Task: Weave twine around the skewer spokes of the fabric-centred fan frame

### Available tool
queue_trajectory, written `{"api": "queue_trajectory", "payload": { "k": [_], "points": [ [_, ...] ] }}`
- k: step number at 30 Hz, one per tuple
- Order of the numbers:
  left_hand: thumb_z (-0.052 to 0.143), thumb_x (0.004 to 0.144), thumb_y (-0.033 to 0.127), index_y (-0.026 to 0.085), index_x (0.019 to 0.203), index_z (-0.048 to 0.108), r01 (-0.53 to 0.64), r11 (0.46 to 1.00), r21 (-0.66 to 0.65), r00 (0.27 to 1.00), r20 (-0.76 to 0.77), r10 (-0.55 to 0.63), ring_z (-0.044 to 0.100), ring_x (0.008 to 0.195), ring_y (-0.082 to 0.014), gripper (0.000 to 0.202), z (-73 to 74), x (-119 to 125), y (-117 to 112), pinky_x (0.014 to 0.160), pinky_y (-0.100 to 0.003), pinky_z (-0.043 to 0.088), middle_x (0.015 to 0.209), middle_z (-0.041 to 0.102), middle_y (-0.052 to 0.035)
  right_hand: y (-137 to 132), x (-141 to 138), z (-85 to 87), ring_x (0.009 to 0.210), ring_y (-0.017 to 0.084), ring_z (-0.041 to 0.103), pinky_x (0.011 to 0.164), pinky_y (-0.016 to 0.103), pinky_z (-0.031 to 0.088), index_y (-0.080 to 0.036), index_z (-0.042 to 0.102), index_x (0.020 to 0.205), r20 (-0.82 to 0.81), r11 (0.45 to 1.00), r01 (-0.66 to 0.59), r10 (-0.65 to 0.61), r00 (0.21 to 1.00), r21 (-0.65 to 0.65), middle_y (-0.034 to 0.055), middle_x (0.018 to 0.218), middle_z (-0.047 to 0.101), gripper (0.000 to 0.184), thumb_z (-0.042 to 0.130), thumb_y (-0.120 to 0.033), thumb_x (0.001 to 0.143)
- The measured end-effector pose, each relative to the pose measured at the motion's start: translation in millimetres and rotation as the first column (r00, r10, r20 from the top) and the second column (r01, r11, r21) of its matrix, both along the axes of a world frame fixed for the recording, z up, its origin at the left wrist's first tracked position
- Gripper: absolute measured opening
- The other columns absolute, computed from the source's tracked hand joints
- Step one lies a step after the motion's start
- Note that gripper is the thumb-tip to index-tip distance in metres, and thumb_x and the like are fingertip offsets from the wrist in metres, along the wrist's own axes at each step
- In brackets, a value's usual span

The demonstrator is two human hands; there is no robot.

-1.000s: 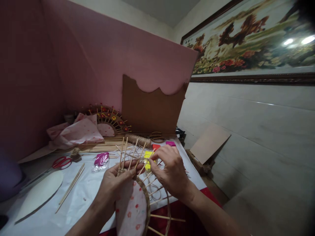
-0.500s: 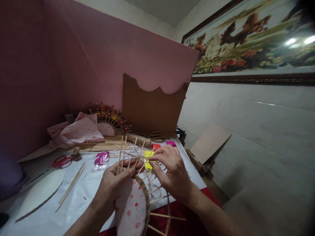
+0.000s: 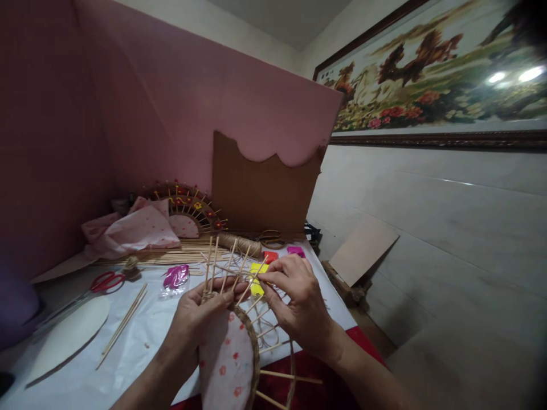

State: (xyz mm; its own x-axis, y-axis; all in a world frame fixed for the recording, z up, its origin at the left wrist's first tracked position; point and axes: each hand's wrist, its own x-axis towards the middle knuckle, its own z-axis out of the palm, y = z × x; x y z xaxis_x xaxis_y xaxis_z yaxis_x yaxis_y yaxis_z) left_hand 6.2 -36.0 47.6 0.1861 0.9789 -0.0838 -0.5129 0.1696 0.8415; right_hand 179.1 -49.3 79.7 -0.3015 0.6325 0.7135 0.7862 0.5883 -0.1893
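Note:
My left hand (image 3: 203, 313) grips the upper edge of a half-round piece (image 3: 228, 359) covered in white cloth with small red flowers. Twine is bound along its curved rim, and thin wooden sticks (image 3: 273, 348) fan outward from it. The fingers lie behind several sticks, with the thumb in front. At the right, my right hand (image 3: 294, 299) pinches a strand of twine (image 3: 255, 277) beside one stick. More twine (image 3: 292, 370) runs across the lower sticks. The exact path of the strand between the fingertips is hard to make out.
A twine roll (image 3: 239, 244) lies behind my hands, near yellow (image 3: 257, 267) and purple (image 3: 175, 276) packets. Red scissors (image 3: 106, 281), loose sticks (image 3: 122, 324) and an oval board (image 3: 70, 339) are at left. A decorated fan-shaped piece (image 3: 192, 205) and scalloped cardboard (image 3: 265, 188) stand at the back.
The right fingertips have shifted very slightly on the twine near the stick. My left hand keeps its hold, and the view has moved a little.

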Motion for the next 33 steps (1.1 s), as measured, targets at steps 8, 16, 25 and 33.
{"api": "queue_trajectory", "payload": {
  "k": [8, 16, 25, 33],
  "points": [
    [0.076, 0.061, 0.02, 0.013, 0.084, 0.064, 0.006, 1.0, -0.014, 1.0, 0.001, -0.006, 0.066, 0.09, -0.0228, 0.028, 4.0, 0.0, -2.7, 0.076, -0.023, 0.05, 0.087, 0.073, -0.0117, -1.6, 0.7, 6.6, 0.087, 0.019, 0.046, 0.078, 0.037, 0.034, -0.02, 0.064, 0.089, -0.027, 0.999, -0.003, 0.004, 1.0, 0.04, 0.0045, 0.087, 0.056, 0.013, 0.054, -0.018, 0.081],
    [0.079, 0.054, 0.018, 0.012, 0.08, 0.065, -0.037, 0.999, -0.036, 0.999, 0.011, 0.038, 0.068, 0.081, -0.0235, 0.03, 4.7, 3.2, -3.1, 0.066, -0.023, 0.053, 0.085, 0.073, -0.0132, -1.4, -1.8, 9.4, 0.09, 0.021, 0.044, 0.08, 0.038, 0.035, -0.019, 0.062, 0.095, 0.045, 0.999, -0.035, 0.037, 0.998, -0.037, 0.006, 0.092, 0.053, 0.018, 0.051, -0.018, 0.081],
    [0.078, 0.058, 0.02, 0.012, 0.081, 0.063, -0.031, 0.999, -0.018, 0.999, 0.008, 0.032, 0.068, 0.085, -0.0226, 0.029, 4.4, 2.6, -3.3, 0.071, -0.022, 0.052, 0.088, 0.073, -0.0134, 2.1, 0.2, 9.1, 0.089, 0.02, 0.045, 0.08, 0.037, 0.036, -0.018, 0.062, 0.094, -0.043, 0.997, -0.074, 0.075, 0.996, 0.004, 0.0059, 0.091, 0.054, 0.021, 0.052, -0.011, 0.078],
    [0.077, 0.06, 0.02, 0.013, 0.082, 0.065, -0.001, 1.0, -0.021, 1.0, -0.001, 0.001, 0.067, 0.086, -0.0223, 0.027, 4.9, 1.7, -2.3, 0.071, -0.022, 0.051, 0.088, 0.073, -0.0125, -1.7, -0.5, 5.2, 0.088, 0.02, 0.046, 0.079, 0.037, 0.036, -0.018, 0.062, 0.084, -0.042, 0.998, -0.068, 0.067, 0.997, -0.014, 0.0052, 0.088, 0.054, 0.009, 0.055, -0.016, 0.079]
  ]
}}
